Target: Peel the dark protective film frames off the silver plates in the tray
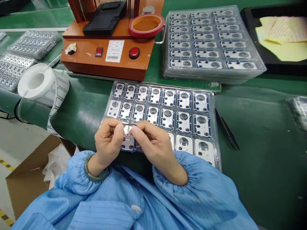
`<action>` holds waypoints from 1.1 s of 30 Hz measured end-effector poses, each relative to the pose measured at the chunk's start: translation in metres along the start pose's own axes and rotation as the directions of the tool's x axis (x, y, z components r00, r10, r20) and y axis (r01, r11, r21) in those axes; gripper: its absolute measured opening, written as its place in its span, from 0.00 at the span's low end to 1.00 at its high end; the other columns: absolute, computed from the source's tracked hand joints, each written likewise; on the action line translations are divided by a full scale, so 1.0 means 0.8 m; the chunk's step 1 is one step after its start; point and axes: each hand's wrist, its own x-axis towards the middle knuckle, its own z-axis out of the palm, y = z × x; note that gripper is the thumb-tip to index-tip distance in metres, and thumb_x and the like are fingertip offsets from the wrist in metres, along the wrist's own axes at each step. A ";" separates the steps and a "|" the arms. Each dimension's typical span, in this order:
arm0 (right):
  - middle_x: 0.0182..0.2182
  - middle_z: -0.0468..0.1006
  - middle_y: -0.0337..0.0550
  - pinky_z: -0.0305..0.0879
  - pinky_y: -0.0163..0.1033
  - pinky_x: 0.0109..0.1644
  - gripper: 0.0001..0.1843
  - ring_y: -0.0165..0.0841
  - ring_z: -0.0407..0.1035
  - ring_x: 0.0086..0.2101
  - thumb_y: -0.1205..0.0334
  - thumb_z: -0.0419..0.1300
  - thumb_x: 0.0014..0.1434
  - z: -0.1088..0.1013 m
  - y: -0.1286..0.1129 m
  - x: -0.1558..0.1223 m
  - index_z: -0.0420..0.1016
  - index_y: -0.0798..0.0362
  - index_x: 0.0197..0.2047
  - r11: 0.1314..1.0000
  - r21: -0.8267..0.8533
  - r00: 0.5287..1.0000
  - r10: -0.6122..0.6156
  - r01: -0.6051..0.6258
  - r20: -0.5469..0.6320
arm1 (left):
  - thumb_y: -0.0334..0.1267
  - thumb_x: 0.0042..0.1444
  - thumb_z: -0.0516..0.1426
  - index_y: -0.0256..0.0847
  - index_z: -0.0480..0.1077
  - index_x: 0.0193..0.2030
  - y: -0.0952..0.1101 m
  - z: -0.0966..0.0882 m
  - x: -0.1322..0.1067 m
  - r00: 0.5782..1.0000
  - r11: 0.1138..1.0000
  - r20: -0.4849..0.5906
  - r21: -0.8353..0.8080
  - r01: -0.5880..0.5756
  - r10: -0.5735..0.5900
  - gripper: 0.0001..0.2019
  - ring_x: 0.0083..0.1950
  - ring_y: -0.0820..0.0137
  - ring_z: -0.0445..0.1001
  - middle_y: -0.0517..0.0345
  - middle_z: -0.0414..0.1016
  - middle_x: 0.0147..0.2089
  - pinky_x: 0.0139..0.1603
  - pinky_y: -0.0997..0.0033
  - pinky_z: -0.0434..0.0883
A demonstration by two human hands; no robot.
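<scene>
Between my two hands is a small metal plate (129, 144) with a blue edge, dark round holes and a round area near its top. My left hand (109, 140) pinches its upper left side between thumb and fingers. At the upper right, my right hand (155, 140) is closed with thumb and forefinger on the same plate; any smaller piece in those fingertips is hidden. Both hands are over the near left part of a clear plastic tray (217, 150), whose pockets hold rows of similar plates (167, 118).
Black tweezers (227, 130) lie right of the tray. Behind stand an orange machine (100, 68) with a red tape roll (146, 26) on it and a stack of filled trays (211, 75). A label roll (39, 83) is at left, above a cardboard box (26, 174).
</scene>
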 end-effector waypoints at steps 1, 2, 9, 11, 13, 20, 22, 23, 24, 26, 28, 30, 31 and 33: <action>0.19 0.64 0.33 0.57 0.33 0.26 0.13 0.25 0.58 0.21 0.60 0.54 0.61 0.000 0.000 0.000 0.66 0.52 0.25 1.000 0.007 1.000 0.007 -0.007 0.005 | 0.35 0.60 0.55 0.40 0.67 0.32 0.000 0.000 -0.001 1.000 1.000 0.001 -0.002 -0.002 0.002 0.05 0.22 0.79 0.64 0.66 0.66 0.23 0.26 0.79 0.67; 0.20 0.64 0.33 0.57 0.33 0.26 0.12 0.25 0.58 0.21 0.60 0.54 0.61 -0.001 0.000 0.000 0.67 0.52 0.26 1.000 0.018 1.000 0.010 -0.010 0.011 | 0.35 0.60 0.54 0.40 0.67 0.32 -0.001 0.000 -0.001 1.000 1.000 0.001 0.001 -0.005 0.005 0.05 0.22 0.79 0.64 0.66 0.66 0.23 0.26 0.79 0.67; 0.17 0.60 0.32 0.53 0.33 0.23 0.16 0.24 0.54 0.19 0.59 0.53 0.60 -0.001 0.001 0.001 0.65 0.52 0.21 0.999 0.017 0.998 0.048 -0.047 -0.038 | 0.36 0.60 0.55 0.40 0.67 0.32 0.001 0.002 -0.003 0.994 0.998 0.083 -0.007 0.065 -0.064 0.06 0.21 0.80 0.62 0.65 0.66 0.22 0.21 0.81 0.63; 0.16 0.58 0.32 0.51 0.33 0.22 0.18 0.24 0.53 0.18 0.59 0.53 0.60 -0.001 0.002 0.002 0.61 0.52 0.19 0.999 0.003 0.998 0.051 -0.051 -0.045 | 0.38 0.60 0.55 0.40 0.67 0.31 0.002 0.005 -0.002 0.987 0.991 0.102 -0.044 0.125 -0.120 0.07 0.20 0.80 0.61 0.66 0.65 0.22 0.20 0.82 0.62; 0.16 0.59 0.32 0.51 0.32 0.22 0.19 0.24 0.54 0.19 0.57 0.53 0.61 0.000 0.002 0.002 0.60 0.52 0.20 0.998 0.021 0.998 0.063 -0.063 -0.010 | 0.40 0.60 0.55 0.40 0.67 0.31 0.002 0.007 0.001 0.987 0.986 0.045 -0.064 0.156 -0.154 0.09 0.20 0.80 0.62 0.66 0.65 0.21 0.21 0.82 0.63; 0.19 0.62 0.32 0.53 0.31 0.24 0.13 0.24 0.56 0.20 0.57 0.55 0.61 0.003 0.005 0.002 0.62 0.52 0.26 0.997 -0.010 0.975 0.083 -0.082 0.205 | 0.43 0.59 0.56 0.40 0.68 0.31 -0.006 0.001 0.007 0.951 0.964 -0.185 -0.142 0.223 -0.247 0.10 0.22 0.79 0.63 0.65 0.66 0.23 0.23 0.81 0.63; 0.19 0.60 0.32 0.52 0.31 0.24 0.14 0.23 0.55 0.20 0.60 0.53 0.62 0.003 0.006 0.001 0.60 0.52 0.25 0.997 -0.072 0.976 0.055 -0.040 0.211 | 0.43 0.58 0.56 0.40 0.70 0.33 -0.008 -0.005 0.008 0.963 0.959 -0.134 -0.199 0.203 -0.232 0.09 0.24 0.77 0.65 0.63 0.68 0.24 0.26 0.78 0.65; 0.19 0.60 0.32 0.51 0.31 0.24 0.14 0.23 0.54 0.20 0.60 0.53 0.62 0.003 0.006 0.001 0.60 0.52 0.25 0.996 -0.087 0.977 0.034 -0.016 0.209 | 0.43 0.57 0.56 0.40 0.71 0.34 -0.009 -0.010 0.009 0.969 0.952 -0.097 -0.233 0.198 -0.226 0.09 0.26 0.76 0.67 0.62 0.69 0.26 0.27 0.77 0.66; 0.19 0.59 0.32 0.51 0.31 0.24 0.14 0.23 0.54 0.20 0.61 0.53 0.62 0.004 0.007 0.000 0.60 0.52 0.25 0.995 -0.099 0.977 0.017 0.004 0.212 | 0.43 0.56 0.56 0.40 0.71 0.34 -0.009 -0.014 0.010 0.973 0.945 -0.060 -0.257 0.200 -0.222 0.09 0.27 0.74 0.68 0.61 0.70 0.26 0.28 0.75 0.66; 0.19 0.59 0.31 0.51 0.31 0.25 0.13 0.23 0.53 0.20 0.62 0.54 0.62 0.005 0.007 0.000 0.61 0.53 0.25 0.992 -0.120 0.976 -0.008 0.034 0.218 | 0.42 0.55 0.56 0.40 0.71 0.34 -0.009 -0.021 0.014 0.975 0.942 0.004 -0.260 0.214 -0.220 0.08 0.26 0.73 0.67 0.61 0.70 0.26 0.28 0.74 0.65; 0.19 0.59 0.31 0.50 0.31 0.25 0.13 0.23 0.53 0.20 0.63 0.55 0.61 0.006 0.009 0.000 0.61 0.53 0.25 0.988 -0.143 0.973 -0.022 0.057 0.230 | 0.40 0.53 0.57 0.40 0.70 0.31 -0.008 -0.026 0.017 0.977 0.953 0.042 -0.216 0.215 -0.210 0.06 0.25 0.74 0.65 0.62 0.67 0.24 0.26 0.74 0.63; 0.18 0.59 0.31 0.50 0.31 0.25 0.13 0.23 0.53 0.20 0.63 0.55 0.61 0.008 0.011 0.000 0.62 0.53 0.24 0.984 -0.163 0.969 -0.033 0.075 0.244 | 0.38 0.52 0.57 0.39 0.69 0.27 -0.007 -0.027 0.021 0.978 0.964 0.061 -0.166 0.207 -0.199 0.06 0.24 0.75 0.63 0.63 0.64 0.23 0.25 0.74 0.61; 0.18 0.59 0.31 0.49 0.32 0.26 0.13 0.23 0.53 0.20 0.63 0.56 0.60 0.009 0.012 0.000 0.62 0.53 0.24 0.982 -0.172 0.967 -0.035 0.080 0.251 | 0.36 0.52 0.57 0.39 0.68 0.26 -0.006 -0.027 0.022 0.978 0.968 0.066 -0.145 0.207 -0.199 0.06 0.24 0.75 0.62 0.63 0.63 0.23 0.25 0.75 0.60; 0.18 0.58 0.31 0.49 0.32 0.26 0.14 0.23 0.52 0.20 0.63 0.56 0.60 0.009 0.013 0.000 0.62 0.53 0.23 0.979 -0.186 0.967 -0.030 0.079 0.252 | 0.33 0.52 0.56 0.39 0.67 0.24 -0.005 -0.028 0.024 0.973 0.968 0.079 -0.117 0.223 -0.215 0.07 0.24 0.75 0.62 0.63 0.63 0.22 0.24 0.75 0.59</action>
